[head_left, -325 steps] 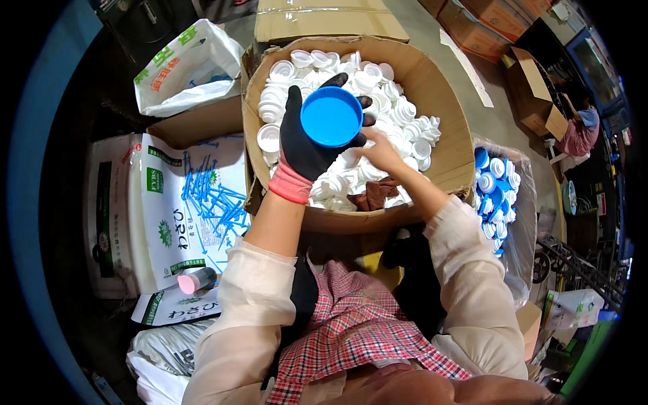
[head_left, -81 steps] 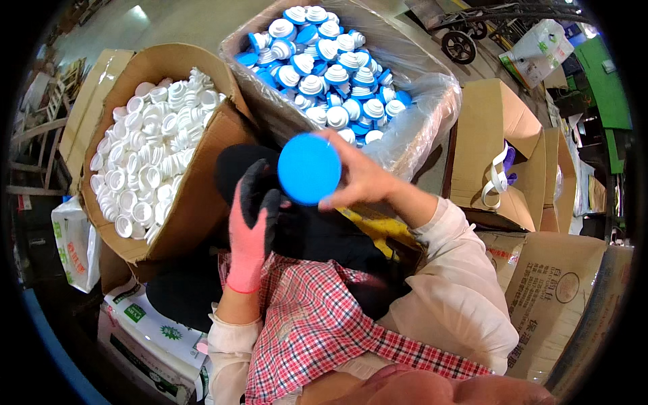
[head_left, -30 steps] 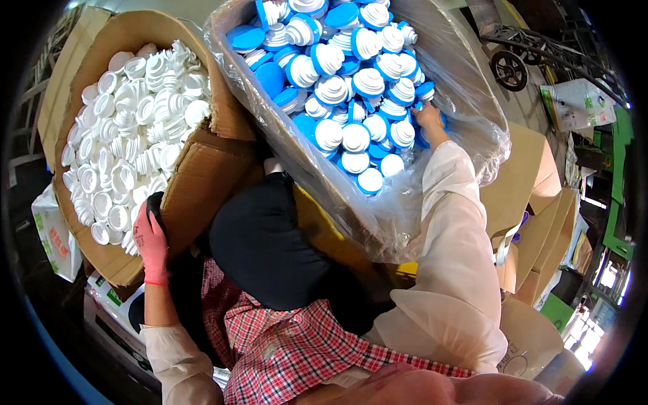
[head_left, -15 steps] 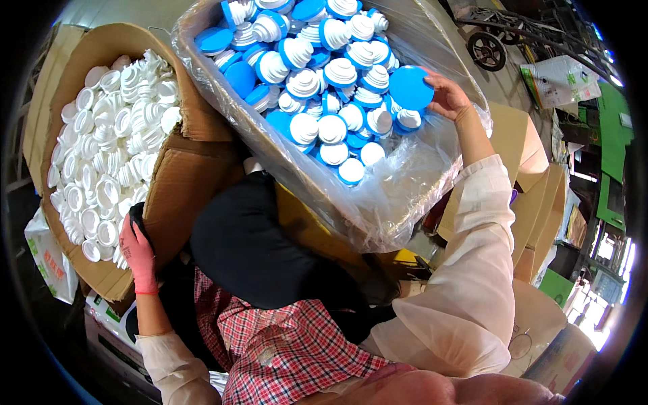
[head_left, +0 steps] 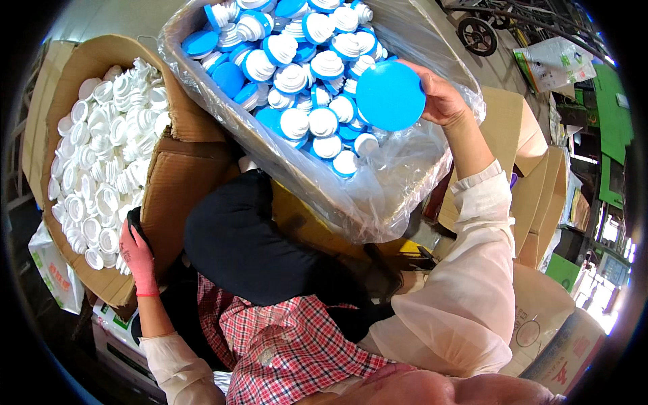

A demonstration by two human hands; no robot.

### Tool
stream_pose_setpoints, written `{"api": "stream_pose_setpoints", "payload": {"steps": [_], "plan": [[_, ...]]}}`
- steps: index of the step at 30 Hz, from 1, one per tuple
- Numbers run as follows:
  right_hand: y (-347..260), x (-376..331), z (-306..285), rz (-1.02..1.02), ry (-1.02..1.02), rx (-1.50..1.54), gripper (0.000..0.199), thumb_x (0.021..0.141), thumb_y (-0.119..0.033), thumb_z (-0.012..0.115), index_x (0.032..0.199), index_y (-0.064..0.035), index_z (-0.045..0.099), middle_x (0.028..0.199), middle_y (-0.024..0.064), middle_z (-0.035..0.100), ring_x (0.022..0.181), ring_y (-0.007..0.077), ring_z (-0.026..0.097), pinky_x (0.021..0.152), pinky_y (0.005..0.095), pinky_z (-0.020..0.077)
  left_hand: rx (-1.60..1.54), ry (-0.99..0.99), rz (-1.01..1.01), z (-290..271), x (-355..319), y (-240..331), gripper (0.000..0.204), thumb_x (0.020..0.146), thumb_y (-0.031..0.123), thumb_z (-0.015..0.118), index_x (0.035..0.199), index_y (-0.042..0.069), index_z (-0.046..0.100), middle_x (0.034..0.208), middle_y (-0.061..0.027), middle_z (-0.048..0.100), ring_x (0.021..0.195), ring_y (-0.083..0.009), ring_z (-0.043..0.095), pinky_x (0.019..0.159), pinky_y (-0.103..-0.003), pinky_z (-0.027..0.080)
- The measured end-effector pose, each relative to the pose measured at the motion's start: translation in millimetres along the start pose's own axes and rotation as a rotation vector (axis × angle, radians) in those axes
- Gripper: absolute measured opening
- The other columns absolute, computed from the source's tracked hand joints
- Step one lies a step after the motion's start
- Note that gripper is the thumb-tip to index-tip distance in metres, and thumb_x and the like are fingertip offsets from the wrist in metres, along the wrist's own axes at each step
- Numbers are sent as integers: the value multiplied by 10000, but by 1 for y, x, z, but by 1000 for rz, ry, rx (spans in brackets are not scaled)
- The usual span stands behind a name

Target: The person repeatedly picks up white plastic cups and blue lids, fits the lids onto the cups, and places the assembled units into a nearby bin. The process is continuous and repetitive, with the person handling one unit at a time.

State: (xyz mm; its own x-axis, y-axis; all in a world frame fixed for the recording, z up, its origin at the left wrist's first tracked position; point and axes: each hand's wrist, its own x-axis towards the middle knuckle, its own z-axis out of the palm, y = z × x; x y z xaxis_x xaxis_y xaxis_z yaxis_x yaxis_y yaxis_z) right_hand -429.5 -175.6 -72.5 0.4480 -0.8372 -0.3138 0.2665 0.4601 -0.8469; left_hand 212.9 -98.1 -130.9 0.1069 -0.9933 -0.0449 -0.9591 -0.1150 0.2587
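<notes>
My right hand (head_left: 442, 94), bare, is closed on the right edge of a round blue lid (head_left: 390, 96). The lid's flat blue face is turned toward me, and its underside is hidden. Below it, many blue-topped lids with stepped white undersides (head_left: 291, 79) fill a box lined with clear plastic (head_left: 378, 216). On the left, my left hand (head_left: 138, 256) wears a pink glove with black on it. It grips the near rim of a cardboard box (head_left: 182, 182), some fingers partly hidden. White ringed plastic caps (head_left: 101, 162) are heaped inside that box.
Open cardboard boxes (head_left: 533, 196) stand on the right, beyond my right arm. Farther back are a cart wheel (head_left: 477, 36) and a white printed sack (head_left: 555, 64). A white plastic bag (head_left: 55, 270) sits beside the left box. My black-clad leg (head_left: 229, 236) lies between the boxes.
My right hand has lifted the blue lid closer and slightly left, and turned its flat face more toward me. The left hand stays at the box rim. The view has shifted slightly.
</notes>
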Motion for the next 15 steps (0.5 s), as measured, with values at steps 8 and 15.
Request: {"api": "stream_pose_setpoints", "payload": {"steps": [8, 15], "plan": [[2, -3, 2, -4, 62, 20, 912, 752, -488, 755, 1431, -26, 360, 1362, 139, 494, 1226, 295, 507, 999, 476, 436, -36, -19, 9, -4, 1, 6, 378, 1002, 218, 411, 1233, -40, 564, 1174, -237, 609, 1085, -382, 566, 935, -416, 427], [1, 1, 10, -11, 3, 28, 696, 812, -323, 709, 1388, -53, 425, 1293, 126, 550, 1184, 284, 540, 987, 448, 452, 55, 49, -12, 9, -2, -15, 334, 989, 157, 414, 1207, -41, 571, 1179, -215, 612, 1103, -373, 561, 953, -419, 421]]}}
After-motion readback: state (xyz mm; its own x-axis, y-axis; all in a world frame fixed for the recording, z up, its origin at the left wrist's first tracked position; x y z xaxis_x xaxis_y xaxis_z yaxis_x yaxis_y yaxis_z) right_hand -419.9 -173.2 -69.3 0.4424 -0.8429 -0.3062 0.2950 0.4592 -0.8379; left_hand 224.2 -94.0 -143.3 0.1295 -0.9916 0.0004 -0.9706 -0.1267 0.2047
